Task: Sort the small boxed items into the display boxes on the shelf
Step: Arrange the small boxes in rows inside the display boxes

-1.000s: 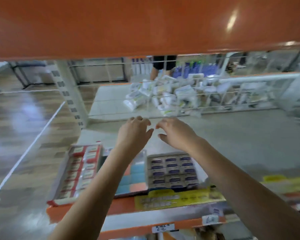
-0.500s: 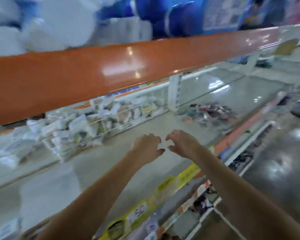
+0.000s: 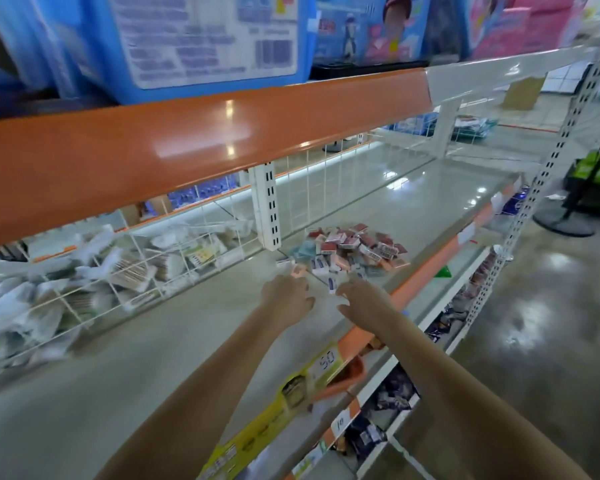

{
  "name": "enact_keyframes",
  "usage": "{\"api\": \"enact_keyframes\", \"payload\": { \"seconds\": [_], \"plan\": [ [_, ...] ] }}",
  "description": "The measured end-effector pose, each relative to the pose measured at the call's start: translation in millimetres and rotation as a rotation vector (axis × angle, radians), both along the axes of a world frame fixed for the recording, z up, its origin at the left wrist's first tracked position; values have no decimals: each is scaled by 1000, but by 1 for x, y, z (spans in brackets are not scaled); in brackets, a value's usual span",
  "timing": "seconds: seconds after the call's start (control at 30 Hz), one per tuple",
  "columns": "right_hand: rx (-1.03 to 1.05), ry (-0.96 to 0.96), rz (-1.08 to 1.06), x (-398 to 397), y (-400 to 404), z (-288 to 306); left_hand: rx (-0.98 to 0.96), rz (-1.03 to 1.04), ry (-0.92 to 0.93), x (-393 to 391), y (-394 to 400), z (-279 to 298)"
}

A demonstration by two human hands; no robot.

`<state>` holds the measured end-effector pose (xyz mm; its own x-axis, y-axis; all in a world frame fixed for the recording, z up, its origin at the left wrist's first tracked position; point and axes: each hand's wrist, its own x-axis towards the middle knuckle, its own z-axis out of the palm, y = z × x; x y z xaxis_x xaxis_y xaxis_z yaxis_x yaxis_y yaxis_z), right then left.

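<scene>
A loose pile of small boxed items (image 3: pixel 350 252), red, white, blue and pale orange, lies on the grey shelf (image 3: pixel 174 341) to the right of a white upright. My left hand (image 3: pixel 284 295) and my right hand (image 3: pixel 364 296) are stretched out side by side at the near edge of the pile. Both hold nothing and their fingers are loosely curled and apart. A pale orange box (image 3: pixel 298 270) lies just beyond my left fingertips and a white box (image 3: pixel 331 284) lies between the two hands. No display boxes are in view.
A white wire bin (image 3: pixel 111 271) of white packets runs along the back left of the shelf. An orange shelf edge (image 3: pixel 187 143) hangs low overhead, with blue packages above it. Price labels line the front lip (image 3: pixel 323 365). Lower shelves and the glossy floor (image 3: pixel 534 341) lie to the right.
My view swung right from the display boxes to the loose pile. Both empty hands stayed together in front of me and now reach the pile's near edge.
</scene>
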<state>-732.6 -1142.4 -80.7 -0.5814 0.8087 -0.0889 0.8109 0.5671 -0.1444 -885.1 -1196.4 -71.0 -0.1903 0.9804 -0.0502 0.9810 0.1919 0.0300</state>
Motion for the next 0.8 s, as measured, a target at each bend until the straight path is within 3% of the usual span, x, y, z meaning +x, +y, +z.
{"api": "enact_keyframes", "payload": {
  "seconds": [0.3,0.47,0.8],
  "plan": [
    [16,92,-33,-21,37,-19,90,182,11,-23,41,-19],
    [63,170,-47,-27,43,-30,195,264,-118,-23,59,-38],
    [63,353,2,-15,40,-39,282,217,-117,-29,64,-46]
  ]
}}
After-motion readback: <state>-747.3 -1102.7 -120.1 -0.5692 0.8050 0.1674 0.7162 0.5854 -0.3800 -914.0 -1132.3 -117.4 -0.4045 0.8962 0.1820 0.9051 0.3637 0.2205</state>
